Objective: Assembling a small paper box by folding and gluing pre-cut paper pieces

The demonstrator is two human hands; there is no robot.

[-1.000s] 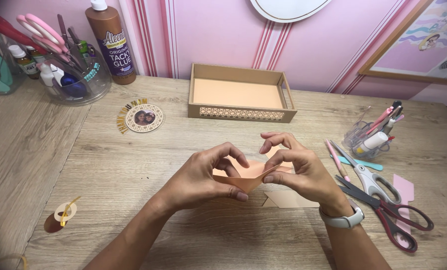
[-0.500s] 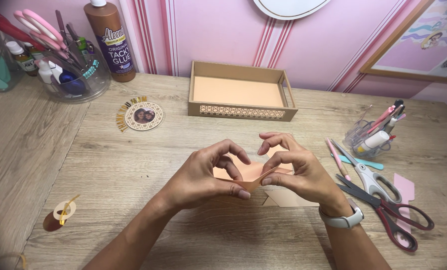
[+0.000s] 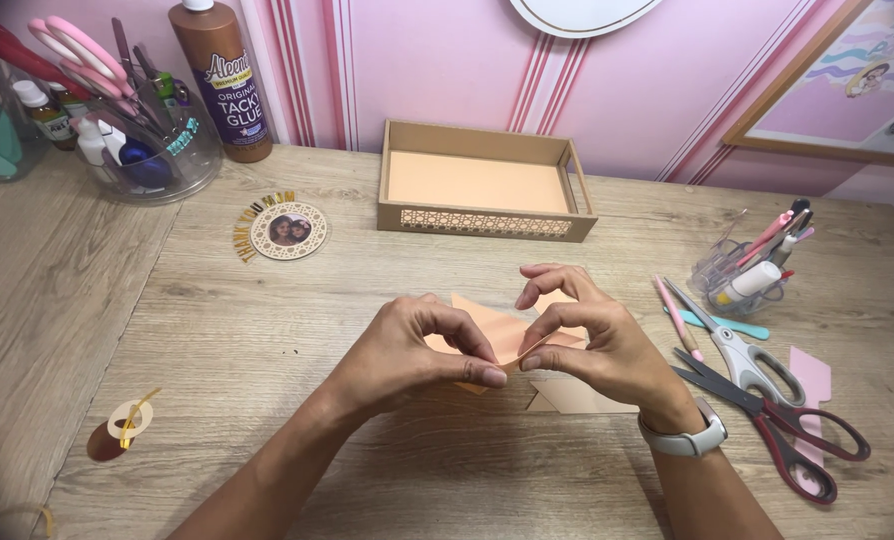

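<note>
Because both hands meet over the middle of the wooden worktop [image 3: 267, 330], the peach paper piece [image 3: 502, 335] sits pinched between them, raised slightly off the surface so its fold can be pressed. The left hand [image 3: 417, 350] is closed, thumb and forefinger nipping the paper's near edge; the right hand [image 3: 592, 345] curls over it, fingertips clamped on the same crease. A second peach scrap [image 3: 577, 398] lies flat just under the right hand. Two pairs of scissors [image 3: 767, 400] rest to the right, within reach, and a shallow cardboard tray [image 3: 482, 222] stands behind, well apart. The brown glue bottle [image 3: 217, 80] stands upright at the back left.
</note>
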